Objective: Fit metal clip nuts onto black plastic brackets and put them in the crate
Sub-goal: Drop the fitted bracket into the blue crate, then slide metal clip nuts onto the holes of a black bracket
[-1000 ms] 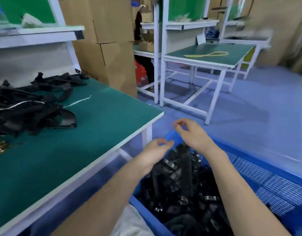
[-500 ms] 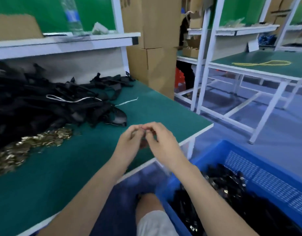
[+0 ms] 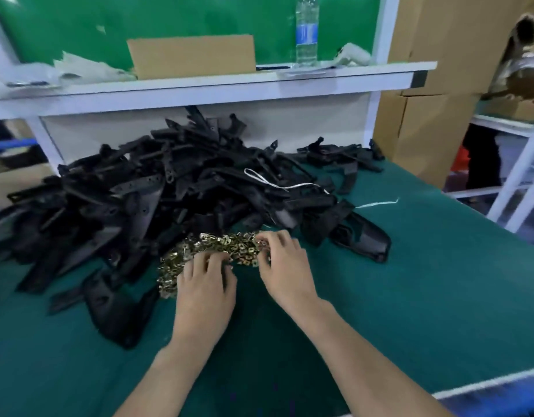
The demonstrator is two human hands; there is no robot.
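**Q:** Since half a second ago, what's changed?

**A:** Both hands have gone forward from mid-air, where they met near the bench edge, down onto the clips. The view has swung left too, so the crate is out of frame now.

**Q:** What's laid out, biggest first?

**A:** Green bench (image 3: 410, 296), then the heap of brackets (image 3: 145, 200) piled against the back under the shelf (image 3: 229, 82), with a few strays at the right. In front of the heap sits the small brassy pile of clips (image 3: 217, 248), touching the nearest brackets.

**Q:** And the hands?

**A:** Left hand (image 3: 204, 284) lies palm down on the pile's near left part, fingers curled into the clips; whether it has any pinched I cannot tell. Right hand (image 3: 285, 266) is at the pile's right end, fingers bent and tips together on the clips, seemingly picking at one, but a firm hold isn't visible.

**Q:** How to do this step well?

**A:** My guess: they're stocking up on clips. Tease out singles, since these look prone to tangling, and turn each so its open mouth leads. Gather a few in the left, feed with the right, then draw a bracket from the heap's near edge rather than digging.
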